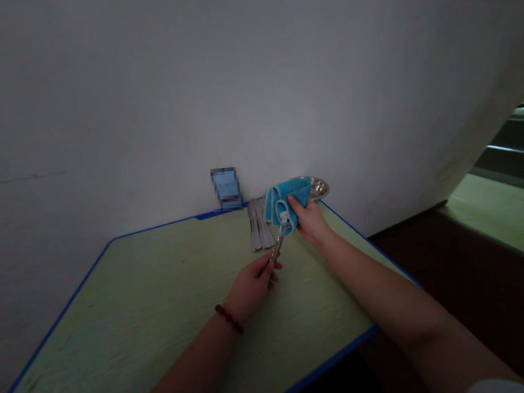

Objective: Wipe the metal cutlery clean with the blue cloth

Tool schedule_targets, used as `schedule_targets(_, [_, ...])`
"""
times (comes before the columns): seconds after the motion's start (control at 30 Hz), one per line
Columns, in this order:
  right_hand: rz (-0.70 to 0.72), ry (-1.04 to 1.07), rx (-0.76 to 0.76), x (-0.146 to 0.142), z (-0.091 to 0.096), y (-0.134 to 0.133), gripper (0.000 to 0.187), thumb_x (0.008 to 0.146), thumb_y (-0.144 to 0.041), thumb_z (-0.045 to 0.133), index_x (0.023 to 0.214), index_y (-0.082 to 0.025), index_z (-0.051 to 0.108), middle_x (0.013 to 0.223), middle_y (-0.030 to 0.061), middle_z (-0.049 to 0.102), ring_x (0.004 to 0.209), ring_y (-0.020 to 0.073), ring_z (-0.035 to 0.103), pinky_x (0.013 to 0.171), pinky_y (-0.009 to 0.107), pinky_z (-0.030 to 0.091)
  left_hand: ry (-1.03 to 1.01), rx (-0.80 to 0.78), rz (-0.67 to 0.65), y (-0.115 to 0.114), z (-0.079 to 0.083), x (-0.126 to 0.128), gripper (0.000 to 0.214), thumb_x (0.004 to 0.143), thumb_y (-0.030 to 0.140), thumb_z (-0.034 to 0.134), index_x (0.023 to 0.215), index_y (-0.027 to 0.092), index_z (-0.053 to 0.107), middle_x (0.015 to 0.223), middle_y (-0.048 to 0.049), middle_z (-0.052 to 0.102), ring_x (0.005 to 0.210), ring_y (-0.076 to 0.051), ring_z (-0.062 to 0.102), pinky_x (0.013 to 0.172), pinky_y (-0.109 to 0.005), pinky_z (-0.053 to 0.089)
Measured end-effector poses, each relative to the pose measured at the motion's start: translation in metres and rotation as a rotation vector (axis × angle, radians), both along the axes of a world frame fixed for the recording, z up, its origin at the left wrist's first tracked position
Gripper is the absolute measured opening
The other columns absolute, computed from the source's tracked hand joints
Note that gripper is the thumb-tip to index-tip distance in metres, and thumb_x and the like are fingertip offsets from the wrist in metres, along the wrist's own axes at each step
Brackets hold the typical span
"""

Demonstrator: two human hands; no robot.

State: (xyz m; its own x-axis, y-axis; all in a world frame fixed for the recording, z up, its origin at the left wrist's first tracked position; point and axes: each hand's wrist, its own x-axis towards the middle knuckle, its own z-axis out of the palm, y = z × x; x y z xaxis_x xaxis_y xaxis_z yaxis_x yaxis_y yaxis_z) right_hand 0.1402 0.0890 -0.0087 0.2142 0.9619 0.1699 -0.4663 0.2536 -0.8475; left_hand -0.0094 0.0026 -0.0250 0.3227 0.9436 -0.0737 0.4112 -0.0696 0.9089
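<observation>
My left hand (253, 283), with a red bead bracelet on its wrist, is closed on the handle of a metal spoon (279, 241) held above the green table (161, 303). The spoon's bowl end points up and away into a blue cloth (286, 199). My right hand (307, 220) is closed on that cloth, which is bunched around the spoon's upper end. Both hands hover over the table's far right part, close to the wall.
Several grey metal utensils (259, 230) lie side by side near the wall, just left of the cloth. A shiny metal plate (320, 186) sits at the table's far right corner. A small blue card (226, 188) leans against the wall. Another green table (502, 215) stands to the right.
</observation>
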Motion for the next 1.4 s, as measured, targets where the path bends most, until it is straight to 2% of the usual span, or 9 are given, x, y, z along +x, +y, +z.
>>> schedule_targets(0.33, [0.072,-0.028,-0.021,-0.010,-0.004,-0.008,0.028,0.058,-0.035,0.065,0.079,-0.018,0.057,0.073,-0.0016,0.065,0.063,0.0101,0.059,0.066,0.025,0.048,-0.036,0.022,0.006,0.000,0.001,0.001,0.033,0.076,0.031,0.037,0.097,0.013,0.055,0.073,-0.0024,0.055,0.050,-0.007,0.043,0.053,-0.023,0.038])
schedule_targets(0.53, [0.110,-0.099,-0.008,-0.013,-0.010,-0.010,0.027,0.059,-0.036,0.064,0.080,-0.020,0.058,0.076,-0.0022,0.065,0.066,0.0100,0.060,0.068,0.025,0.048,-0.029,0.003,0.021,0.000,0.005,0.002,0.031,0.077,0.034,0.037,0.089,0.012,0.056,0.058,0.0010,0.048,0.049,-0.008,0.043,0.052,-0.023,0.036])
schedule_targets(0.8, [0.102,-0.198,-0.019,-0.017,-0.014,-0.013,0.031,0.058,-0.037,0.065,0.082,-0.019,0.058,0.076,-0.0010,0.065,0.064,0.0112,0.060,0.066,0.027,0.049,-0.103,-0.023,0.042,0.000,0.004,0.003,0.033,0.076,0.034,0.039,0.094,0.012,0.054,0.067,-0.0014,0.052,0.050,-0.008,0.043,0.051,-0.023,0.036])
schedule_targets(1.1, [0.200,-0.270,-0.039,-0.020,-0.016,-0.018,0.030,0.058,-0.035,0.065,0.084,-0.021,0.060,0.079,0.0007,0.066,0.067,0.0131,0.061,0.066,0.029,0.050,-0.150,-0.079,0.051,-0.001,0.008,0.004,0.028,0.077,0.034,0.038,0.087,0.013,0.053,0.058,0.0002,0.048,0.048,-0.009,0.043,0.046,-0.021,0.035])
schedule_targets(1.3, [0.160,-0.340,0.003,-0.018,-0.019,-0.016,0.032,0.059,-0.036,0.064,0.085,-0.019,0.061,0.081,0.0024,0.065,0.070,0.0141,0.060,0.068,0.030,0.050,-0.122,-0.047,0.059,-0.001,0.008,0.004,0.027,0.077,0.033,0.037,0.086,0.013,0.053,0.060,0.0001,0.049,0.050,-0.009,0.044,0.049,-0.022,0.037])
schedule_targets(1.4, [0.148,-0.315,0.028,-0.017,-0.018,-0.015,0.031,0.059,-0.036,0.064,0.085,-0.019,0.060,0.081,0.0017,0.065,0.069,0.0134,0.060,0.069,0.030,0.049,-0.104,-0.021,0.046,0.000,0.006,0.003,0.029,0.077,0.034,0.038,0.091,0.013,0.053,0.063,-0.0006,0.051,0.051,-0.008,0.044,0.049,-0.022,0.037])
